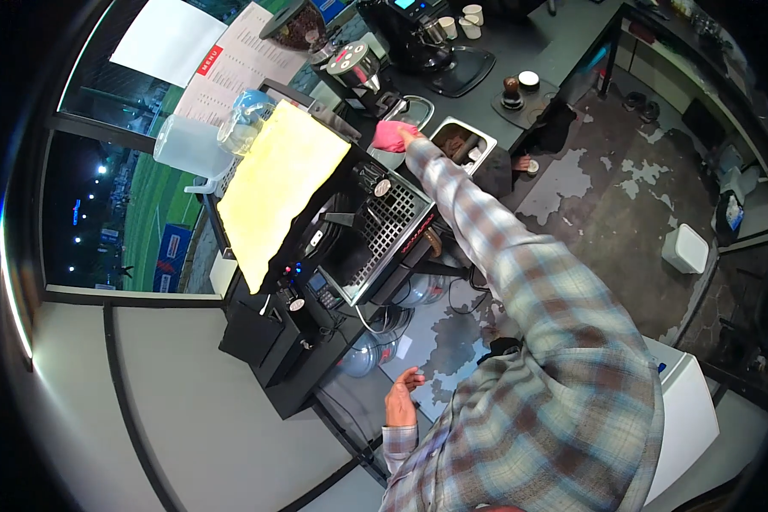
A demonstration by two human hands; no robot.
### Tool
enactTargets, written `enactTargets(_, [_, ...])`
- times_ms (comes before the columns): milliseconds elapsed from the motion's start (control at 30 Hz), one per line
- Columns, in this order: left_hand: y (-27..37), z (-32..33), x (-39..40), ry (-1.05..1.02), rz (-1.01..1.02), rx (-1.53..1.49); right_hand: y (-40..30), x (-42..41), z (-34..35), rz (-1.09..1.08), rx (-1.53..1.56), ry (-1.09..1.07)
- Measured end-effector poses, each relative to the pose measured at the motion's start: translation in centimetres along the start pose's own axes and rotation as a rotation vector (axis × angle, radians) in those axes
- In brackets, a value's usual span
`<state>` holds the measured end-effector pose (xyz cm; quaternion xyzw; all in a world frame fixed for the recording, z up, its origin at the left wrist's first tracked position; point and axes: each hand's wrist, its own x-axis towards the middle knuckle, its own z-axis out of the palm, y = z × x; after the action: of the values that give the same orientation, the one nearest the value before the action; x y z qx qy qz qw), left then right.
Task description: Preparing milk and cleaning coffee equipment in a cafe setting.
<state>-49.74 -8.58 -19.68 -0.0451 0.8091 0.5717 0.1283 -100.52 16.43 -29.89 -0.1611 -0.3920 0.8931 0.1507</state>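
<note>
My right hand (411,134) reaches out at the end of a plaid sleeve and grips a bunched pink cloth (390,136). The cloth is beside the espresso machine (393,246), near the coffee grinder (356,67). Just right of that hand sits a steel container (470,128) with brown coffee grounds inside. My left hand (400,400) hangs low near my body, over the floor, fingers loosely bent and apart, with nothing visible in it. A yellow cloth (281,192) covers the top of the machine.
Another person's hand (521,162) shows below the counter edge. A tamper (512,95) stands on a mat, with paper cups (471,25) farther back. A clear plastic tub (192,146) is beside the yellow cloth. Large water bottles (360,356) and cables lie under the counter.
</note>
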Motion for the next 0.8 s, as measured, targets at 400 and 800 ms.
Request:
enactTargets(400, [1.2, 3.6, 6.4, -0.307, 0.013, 0.121, -7.1, -24.8, -26.0, 0.065, -0.225, -0.276])
enactTargets(800, [12.7, 23.7, 15.3, -0.718, 0.390, 0.381, -23.9, -38.5, -47.6, -0.099, -0.463, 0.604])
